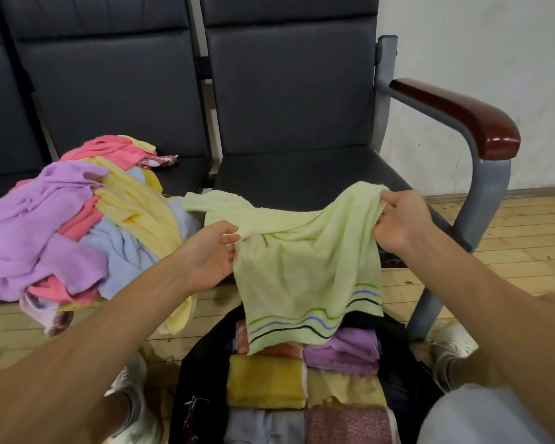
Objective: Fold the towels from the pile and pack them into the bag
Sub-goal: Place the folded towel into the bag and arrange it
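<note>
Pinching an unfolded green towel (302, 261), left hand (205, 254) and right hand (401, 222) hold it over the part-filled bag (404, 373) at six o'clock; a large pile (77, 225) waits at nine o'clock.

1 green towel (302, 261), 1 towel pile (77, 225), 1 black bag (205, 357), 6 folded towels (265, 381) showing inside, left hand (210, 251) plus right hand (401, 221), 2 shoes (452, 344).

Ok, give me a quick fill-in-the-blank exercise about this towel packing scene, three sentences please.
1. The towel stretched between the left hand and the right hand is light ____.
2. The unfolded pile lies on the seat to the ____ of that towel.
3. In the black bag, the mustard towel is already ____.

Missing words: green; left; folded.
</note>
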### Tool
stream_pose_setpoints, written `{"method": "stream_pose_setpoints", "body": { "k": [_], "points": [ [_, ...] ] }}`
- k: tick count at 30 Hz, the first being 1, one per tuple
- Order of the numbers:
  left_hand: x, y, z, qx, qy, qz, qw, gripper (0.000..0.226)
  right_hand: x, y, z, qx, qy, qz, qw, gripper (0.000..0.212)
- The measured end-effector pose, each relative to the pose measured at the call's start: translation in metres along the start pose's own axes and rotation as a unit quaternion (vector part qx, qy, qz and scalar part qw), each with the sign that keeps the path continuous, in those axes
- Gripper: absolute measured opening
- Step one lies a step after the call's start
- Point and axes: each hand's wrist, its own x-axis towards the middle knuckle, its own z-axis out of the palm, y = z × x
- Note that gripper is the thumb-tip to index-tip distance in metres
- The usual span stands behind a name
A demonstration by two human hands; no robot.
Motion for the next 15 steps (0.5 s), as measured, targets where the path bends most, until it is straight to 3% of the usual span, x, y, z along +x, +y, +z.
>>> {"method": "stream_pose_setpoints", "body": {
  "k": [12,15],
  "points": [
    [-0.010,-0.026,0.009,0.103,-0.041,-0.002,0.994,0.020,0.011,0.005,-0.002,-0.111,-0.011,0.002,0.994,0.038],
    [-0.011,-0.023,0.008,0.141,-0.019,0.021,0.990,0.019,0.012,0.005,-0.003,-0.158,-0.017,-0.018,0.987,0.033]
  ]
}}
